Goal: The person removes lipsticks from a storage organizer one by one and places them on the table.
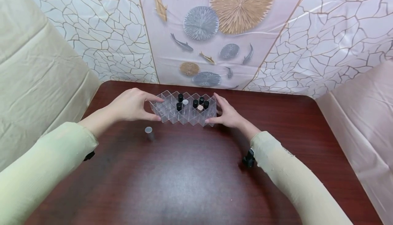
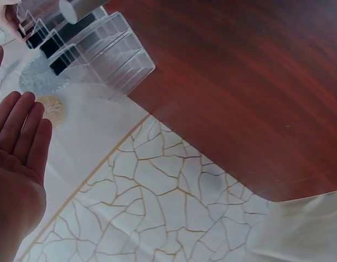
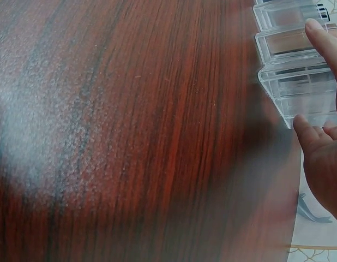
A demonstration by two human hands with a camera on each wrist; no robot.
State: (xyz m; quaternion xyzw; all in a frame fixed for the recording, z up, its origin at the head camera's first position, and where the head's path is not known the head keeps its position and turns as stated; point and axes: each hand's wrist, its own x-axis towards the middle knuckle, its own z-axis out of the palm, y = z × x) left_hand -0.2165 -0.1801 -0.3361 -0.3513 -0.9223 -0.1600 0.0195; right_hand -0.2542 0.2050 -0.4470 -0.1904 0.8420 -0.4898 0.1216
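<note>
A clear acrylic lipstick organizer with diamond-shaped slots stands near the table's back edge. Several black-topped tubes, one white-topped tube and one beige-topped tube sit in its slots. My right hand grips the organizer's right end, thumb in front and fingers around the side. At the left end is my left hand, thumb and index finger spread; its fingers look straight in the left wrist view, and contact is hard to tell. A grey cylindrical tube stands upright in front of the organizer's left end.
The dark red wood-grain table spreads out in front of the organizer. Patterned sheeting rises behind its back edge, with pale padded panels on the left and right. A black wrist device hangs below the right sleeve.
</note>
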